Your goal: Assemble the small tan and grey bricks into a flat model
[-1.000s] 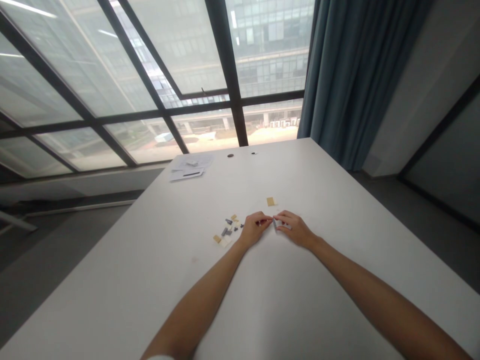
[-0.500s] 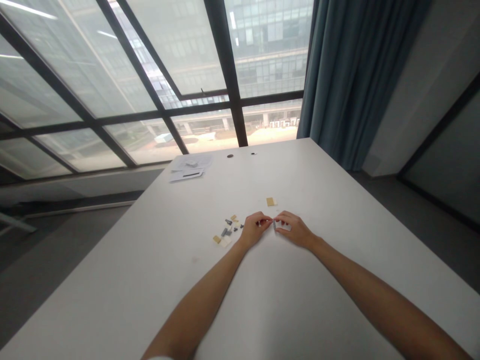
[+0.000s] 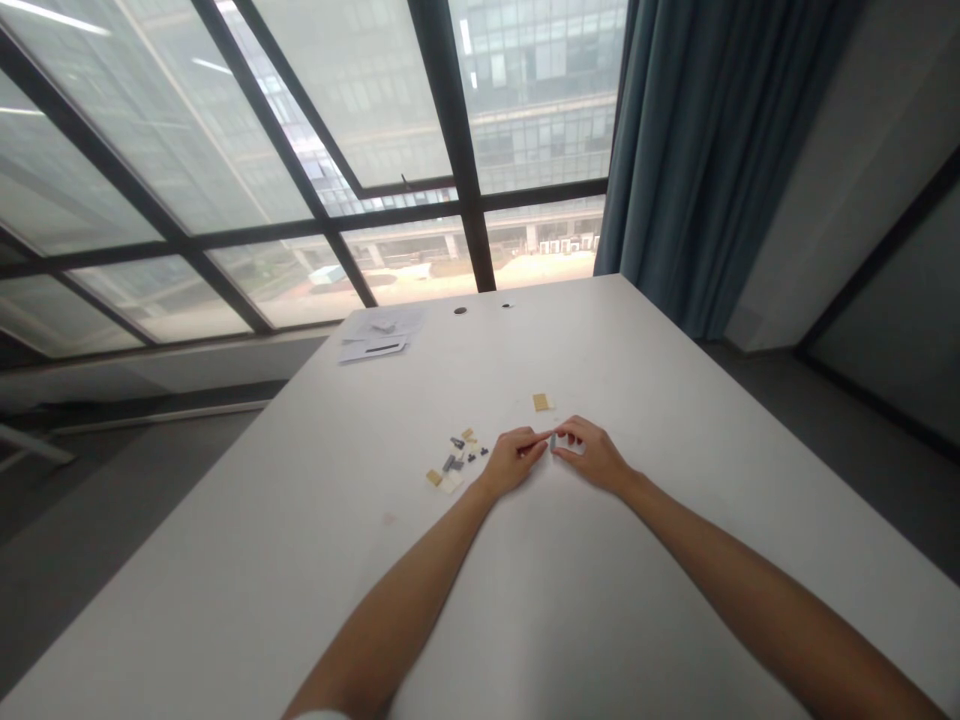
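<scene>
Between the thumb and fingers of my right hand (image 3: 589,450) is a small grey building-block piece (image 3: 553,441), held a little above the table. My left hand (image 3: 516,458) comes in from the other side, its index finger stretched to the piece and its other fingers curled. Whether the left fingers also hold a tiny part is hidden. Just left of that hand lie several loose parts: dark grey pieces (image 3: 449,463), small black pieces (image 3: 472,457) and a tan piece (image 3: 433,478). Beyond the hands rests a flat tan plate (image 3: 541,402).
The white table (image 3: 315,560) reaches toward the windows. Papers (image 3: 375,335) with a dark strip on them lie at its far left corner. A round dark disc (image 3: 460,311) and a small black item (image 3: 506,305) sit near the far edge. A blue curtain (image 3: 697,150) hangs at the right.
The grey piece and my right fingers have shifted slightly up and right. My left index finger is now straighter against the piece. The loose parts have stayed put.
</scene>
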`<control>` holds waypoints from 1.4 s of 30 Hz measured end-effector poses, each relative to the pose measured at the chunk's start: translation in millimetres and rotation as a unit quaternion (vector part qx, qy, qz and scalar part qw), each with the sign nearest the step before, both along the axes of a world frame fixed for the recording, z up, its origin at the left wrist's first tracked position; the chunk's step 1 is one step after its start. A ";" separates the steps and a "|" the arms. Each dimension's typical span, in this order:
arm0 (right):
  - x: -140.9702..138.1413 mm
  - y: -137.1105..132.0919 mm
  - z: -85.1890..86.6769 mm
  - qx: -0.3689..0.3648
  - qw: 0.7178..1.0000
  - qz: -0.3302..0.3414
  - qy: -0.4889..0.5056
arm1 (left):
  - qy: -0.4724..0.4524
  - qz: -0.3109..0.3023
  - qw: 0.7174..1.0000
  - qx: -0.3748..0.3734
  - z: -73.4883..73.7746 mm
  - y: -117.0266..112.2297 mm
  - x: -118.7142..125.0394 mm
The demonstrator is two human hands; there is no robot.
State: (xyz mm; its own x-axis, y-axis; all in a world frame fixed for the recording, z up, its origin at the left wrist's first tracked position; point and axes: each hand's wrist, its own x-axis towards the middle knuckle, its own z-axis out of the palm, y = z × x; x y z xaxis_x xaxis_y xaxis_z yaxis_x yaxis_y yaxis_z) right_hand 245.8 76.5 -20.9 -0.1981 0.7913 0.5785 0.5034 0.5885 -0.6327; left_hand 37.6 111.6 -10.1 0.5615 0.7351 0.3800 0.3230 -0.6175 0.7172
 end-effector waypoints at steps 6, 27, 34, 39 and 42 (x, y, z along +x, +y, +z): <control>1.3 0.2 -1.5 0.004 1.000 -0.010 0.003 | 0.004 -0.017 1.000 0.009 -0.8 0.2 -0.9; 3.3 6.1 -8.2 -0.011 0.999 -0.012 0.040 | 0.005 -0.009 1.000 0.015 -8.2 3.3 -0.8; 2.6 6.9 -8.2 -0.023 0.998 -0.025 0.051 | 0.009 0.002 1.000 0.017 -7.5 2.4 -0.7; 2.2 6.6 -9.1 -0.025 0.998 -0.027 0.042 | -0.002 0.011 1.000 0.011 -5.4 1.6 -0.1; 2.1 6.3 -9.3 -0.026 0.998 -0.031 0.039 | -0.007 0.011 1.000 0.012 -4.8 1.3 0.0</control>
State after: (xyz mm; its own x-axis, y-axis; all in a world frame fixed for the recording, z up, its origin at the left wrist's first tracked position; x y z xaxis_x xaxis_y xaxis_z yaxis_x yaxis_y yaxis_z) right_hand 248.0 82.9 -30.2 -0.1046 0.8302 0.5475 0.4854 0.5231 -0.7005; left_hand 37.6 113.0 -14.9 0.5407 0.7376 0.4044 0.3266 -0.6272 0.7071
